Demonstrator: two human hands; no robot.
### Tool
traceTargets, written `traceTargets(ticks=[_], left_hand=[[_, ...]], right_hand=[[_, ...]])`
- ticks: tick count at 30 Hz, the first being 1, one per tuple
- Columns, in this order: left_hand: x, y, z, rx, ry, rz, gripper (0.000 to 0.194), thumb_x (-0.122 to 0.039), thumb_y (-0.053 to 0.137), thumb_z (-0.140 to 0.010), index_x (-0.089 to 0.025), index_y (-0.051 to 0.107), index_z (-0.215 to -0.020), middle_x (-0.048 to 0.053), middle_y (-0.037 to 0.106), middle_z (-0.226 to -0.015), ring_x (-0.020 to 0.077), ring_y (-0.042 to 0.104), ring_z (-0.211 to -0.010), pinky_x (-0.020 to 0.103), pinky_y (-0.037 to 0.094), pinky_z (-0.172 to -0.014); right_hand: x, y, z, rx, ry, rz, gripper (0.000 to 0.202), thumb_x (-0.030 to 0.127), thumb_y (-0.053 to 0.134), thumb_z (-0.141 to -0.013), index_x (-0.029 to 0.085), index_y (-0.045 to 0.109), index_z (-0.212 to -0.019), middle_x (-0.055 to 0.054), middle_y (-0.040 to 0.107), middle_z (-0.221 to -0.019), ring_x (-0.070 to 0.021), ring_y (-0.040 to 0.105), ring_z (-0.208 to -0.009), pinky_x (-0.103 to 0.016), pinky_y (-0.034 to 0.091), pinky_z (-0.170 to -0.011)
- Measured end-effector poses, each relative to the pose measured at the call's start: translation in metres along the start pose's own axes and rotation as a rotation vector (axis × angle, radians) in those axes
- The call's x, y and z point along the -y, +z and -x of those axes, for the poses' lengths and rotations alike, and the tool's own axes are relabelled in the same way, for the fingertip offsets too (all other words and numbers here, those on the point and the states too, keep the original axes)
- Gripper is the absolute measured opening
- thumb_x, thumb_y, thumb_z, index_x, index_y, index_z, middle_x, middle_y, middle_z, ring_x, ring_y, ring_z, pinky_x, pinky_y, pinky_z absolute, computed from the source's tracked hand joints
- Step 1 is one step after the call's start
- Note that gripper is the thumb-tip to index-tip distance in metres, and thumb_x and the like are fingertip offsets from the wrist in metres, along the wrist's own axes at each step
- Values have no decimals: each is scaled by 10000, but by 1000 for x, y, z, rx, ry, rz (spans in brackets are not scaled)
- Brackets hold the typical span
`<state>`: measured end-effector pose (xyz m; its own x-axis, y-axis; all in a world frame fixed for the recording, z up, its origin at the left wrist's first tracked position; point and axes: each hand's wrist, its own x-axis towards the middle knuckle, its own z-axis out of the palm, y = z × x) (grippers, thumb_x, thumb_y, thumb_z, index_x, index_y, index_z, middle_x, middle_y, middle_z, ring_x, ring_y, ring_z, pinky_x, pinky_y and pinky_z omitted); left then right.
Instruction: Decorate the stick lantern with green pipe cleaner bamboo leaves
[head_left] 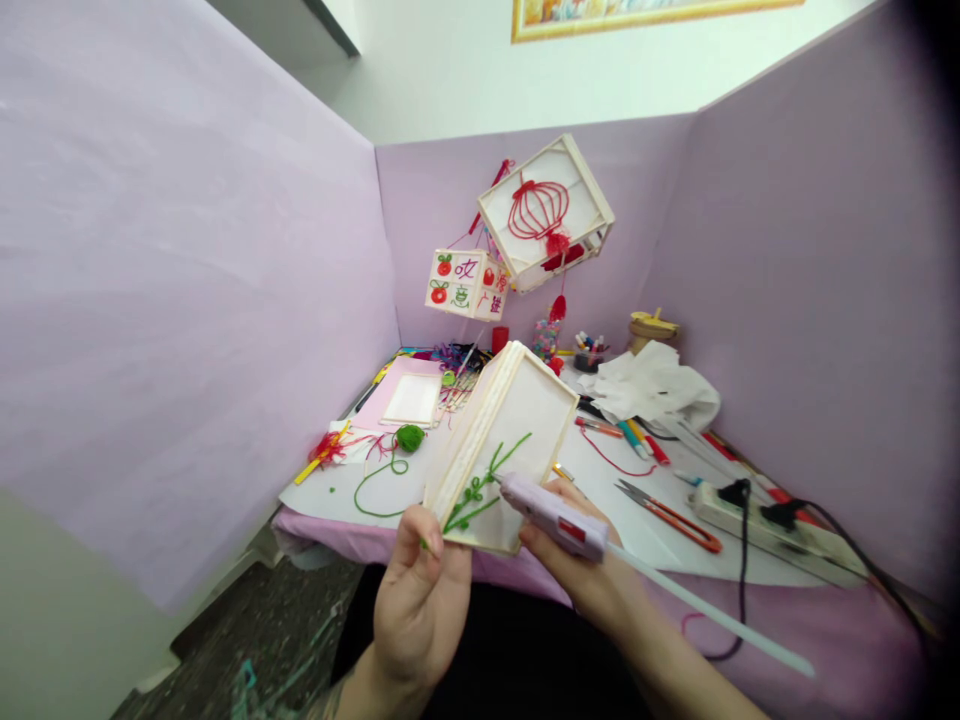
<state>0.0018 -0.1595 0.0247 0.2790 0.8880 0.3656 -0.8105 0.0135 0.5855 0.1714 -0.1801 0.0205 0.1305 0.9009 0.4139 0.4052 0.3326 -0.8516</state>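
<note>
A: Where was the box?
B: The white-panelled box [544, 395] was tilted above the front of the table [420, 478], between the person's hands. Stems and loops of green yarn [474, 490] ran up its facing panel from the lower left corner.

A: How was the right hand placed?
B: The right hand [589, 565] was wrapped around a pale lilac glue gun [553, 510], its nozzle at the yarn stems; I could not tell whether the tip touched them. A long glue stick [712, 615] stuck out of the back.

A: And the left?
B: The left hand [424, 600] was palm up at the box's lower left corner, thumb and forefinger pinching a green scrap [425, 545]. I could not tell how far its other fingers supported the box.

A: What lay around them?
B: To the left, a ball of green yarn [409, 438] with a loose strand trailing across the table. To the right, orange-handled scissors [675, 520] near a power strip [772, 530]. Behind, a large lantern [499, 222] with a red yarn design hung above a smaller lantern [480, 297] with fruit and lettering.
</note>
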Motion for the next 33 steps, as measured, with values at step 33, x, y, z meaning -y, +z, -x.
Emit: traceTargets(ticks=[33], left_hand=[[3,-13,-23,-82,-38,89,168,-264,695,-819,-223,547,-751,7,693,-1045,248,584,-1135,451,396,-1015]], right_hand=[[-42,-39,-41,-319,35,176,87,283,647,-775,209,677,-810,-66,615,-922,-225,578,-871,-367,472,-790]])
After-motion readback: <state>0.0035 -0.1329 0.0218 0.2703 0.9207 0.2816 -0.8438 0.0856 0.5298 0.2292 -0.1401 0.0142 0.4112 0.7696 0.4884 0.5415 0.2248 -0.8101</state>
